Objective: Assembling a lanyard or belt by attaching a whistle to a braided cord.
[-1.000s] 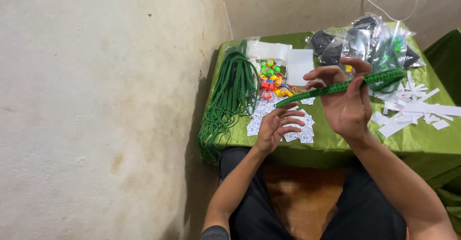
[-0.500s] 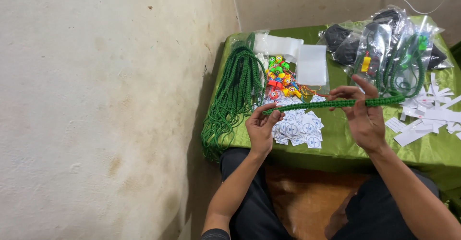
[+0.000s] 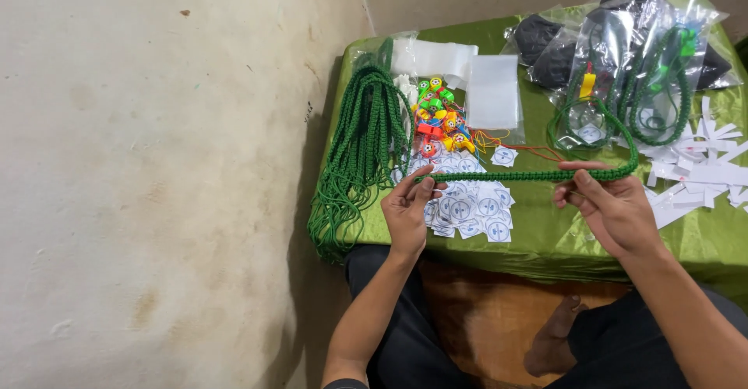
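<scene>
The left hand [image 3: 409, 216] pinches the near-left end of a green braided cord [image 3: 518, 176] between thumb and fingertips, the other fingers loosely spread. The right hand [image 3: 615, 210] is closed round the cord's right part, thumb on top, where the braid bends and loops away toward the far side. Between the two hands the cord is stretched straight and level, just above the table [image 3: 545, 233] covered in green cloth.

Judging by the taut line, the step in hand looks like straightening or checking one braided length; any further move would call for keeping both grips firm so the braid does not sag onto the things below.

Under the cord lies a heap of small round paper labels [image 3: 467, 206], with colourful plastic whistles [image 3: 436, 112] just beyond. A thick bundle of green cords [image 3: 362, 147] hangs over the table's left edge, close to the wall [image 3: 156, 163]. Clear plastic bags [image 3: 623, 46] crowd the far right, white paper strips [image 3: 701, 175] the right. Open room is scant; the near edge by the person's knees is freest.
</scene>
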